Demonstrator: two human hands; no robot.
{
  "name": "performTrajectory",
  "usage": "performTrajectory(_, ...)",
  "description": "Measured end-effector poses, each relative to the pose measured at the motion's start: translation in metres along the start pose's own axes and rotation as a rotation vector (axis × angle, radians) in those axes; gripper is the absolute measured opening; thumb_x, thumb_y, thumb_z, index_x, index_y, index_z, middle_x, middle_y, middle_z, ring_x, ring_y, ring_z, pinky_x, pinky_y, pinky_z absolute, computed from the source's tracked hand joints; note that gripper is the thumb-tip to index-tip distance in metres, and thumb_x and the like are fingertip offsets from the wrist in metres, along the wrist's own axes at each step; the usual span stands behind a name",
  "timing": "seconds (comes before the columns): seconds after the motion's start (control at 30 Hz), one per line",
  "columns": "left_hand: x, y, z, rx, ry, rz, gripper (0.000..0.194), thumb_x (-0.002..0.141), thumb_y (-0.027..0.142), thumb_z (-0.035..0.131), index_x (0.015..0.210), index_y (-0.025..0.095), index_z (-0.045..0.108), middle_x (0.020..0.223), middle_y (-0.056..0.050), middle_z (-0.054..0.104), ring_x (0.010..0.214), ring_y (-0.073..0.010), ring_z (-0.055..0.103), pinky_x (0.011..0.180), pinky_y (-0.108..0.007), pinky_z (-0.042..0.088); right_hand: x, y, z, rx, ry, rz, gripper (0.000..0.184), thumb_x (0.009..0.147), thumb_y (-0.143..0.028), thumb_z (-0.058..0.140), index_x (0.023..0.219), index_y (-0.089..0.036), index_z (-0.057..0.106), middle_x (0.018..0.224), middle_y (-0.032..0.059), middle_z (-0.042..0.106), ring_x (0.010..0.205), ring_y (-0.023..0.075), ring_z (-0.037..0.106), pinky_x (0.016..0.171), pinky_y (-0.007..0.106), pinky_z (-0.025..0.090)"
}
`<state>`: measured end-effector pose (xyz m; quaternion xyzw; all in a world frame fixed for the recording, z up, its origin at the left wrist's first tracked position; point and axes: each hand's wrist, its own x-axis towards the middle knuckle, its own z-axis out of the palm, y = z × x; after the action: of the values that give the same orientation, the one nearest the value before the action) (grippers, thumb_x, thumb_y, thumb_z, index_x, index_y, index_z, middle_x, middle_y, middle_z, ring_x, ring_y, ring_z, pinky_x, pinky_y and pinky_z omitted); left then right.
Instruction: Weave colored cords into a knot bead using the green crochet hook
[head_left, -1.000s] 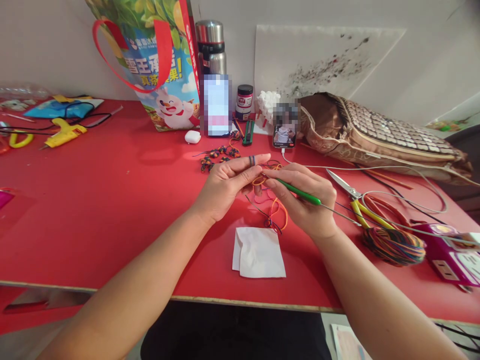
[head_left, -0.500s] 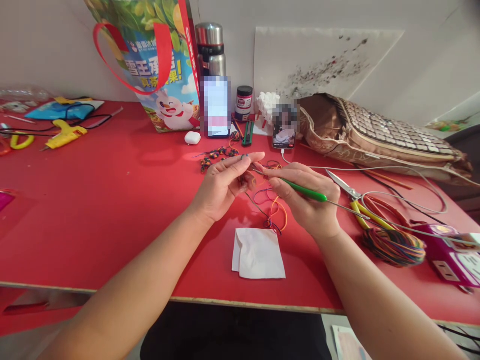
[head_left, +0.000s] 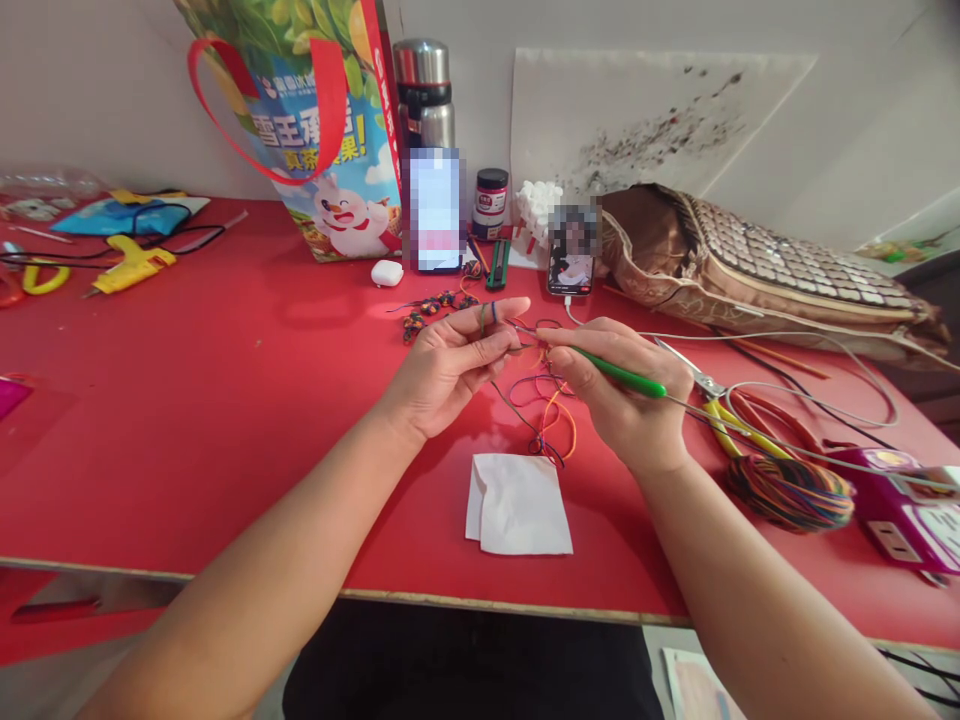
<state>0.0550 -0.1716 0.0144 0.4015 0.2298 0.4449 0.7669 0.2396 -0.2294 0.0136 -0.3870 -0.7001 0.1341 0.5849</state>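
Observation:
My left hand [head_left: 439, 378] pinches multicoloured yarn [head_left: 553, 400] between thumb and fingers, its index finger stretched out with strands looped round it. Closed around the green handle of a crochet hook [head_left: 621, 376] is my right hand [head_left: 637, 415]; the hook's tip points at the left fingertips, and its thin rear end sticks out to the right. What the tip catches is too small to make out. Loose yarn trails down to the table between the hands. A knobbly multicoloured yarn strip [head_left: 431, 310] lies just beyond the left hand.
A folded white tissue [head_left: 521, 505] lies near the front edge. To the right are scissors [head_left: 701, 375], a yarn bundle [head_left: 791, 490], a purple power strip [head_left: 896, 520] and a white cable. Two phones, a carrier bag [head_left: 337, 130] and a steel flask [head_left: 424, 85] stand behind. A yellow glue gun [head_left: 135, 265] lies left.
The right hand and hook have shifted slightly right, away from the left fingertips. The left fingers have rolled, so the yarn loops on the index finger show more and the thumb sits lower.

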Motion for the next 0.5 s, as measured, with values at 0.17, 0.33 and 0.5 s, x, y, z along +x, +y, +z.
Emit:
performTrajectory(0.17,-0.0017,0.0016,-0.0024,0.095,-0.081,-0.013,0.042,0.068,0.011,0.091,0.107,0.024,0.086,0.090,-0.002,0.075,0.086,-0.0123,0.065,0.071,-0.022,0.049,-0.0002,0.0010,-0.0007,-0.033,0.017,-0.025,0.022,0.094,-0.011,0.073,0.111,-0.020,0.085,0.080,0.0023,0.071,0.066,0.0126,0.063,0.063,0.027,0.053)
performTrajectory(0.33,-0.0014,0.0051,-0.0044,0.158,-0.048,-0.027,0.028,0.081,0.037,0.087,0.105,0.024,0.087,0.095,-0.005,0.079,0.077,-0.0117,0.064,0.065,-0.024,0.045,-0.0013,0.0021,0.0001,-0.019,-0.011,-0.068,0.024,0.095,-0.012,0.074,0.114,-0.022,0.084,0.083,0.0027,0.073,0.067,0.0129,0.061,0.060,0.027,0.051)
performTrajectory(0.5,-0.0003,0.0035,-0.0055,0.259,-0.008,0.050,0.027,0.079,0.037,0.090,0.104,0.027,0.087,0.084,-0.003,0.080,0.075,-0.0127,0.066,0.073,-0.027,0.049,-0.0012,0.0012,0.0014,0.019,0.011,-0.034,0.024,0.094,-0.011,0.074,0.113,-0.022,0.085,0.083,0.0023,0.074,0.065,0.0122,0.062,0.061,0.027,0.052)
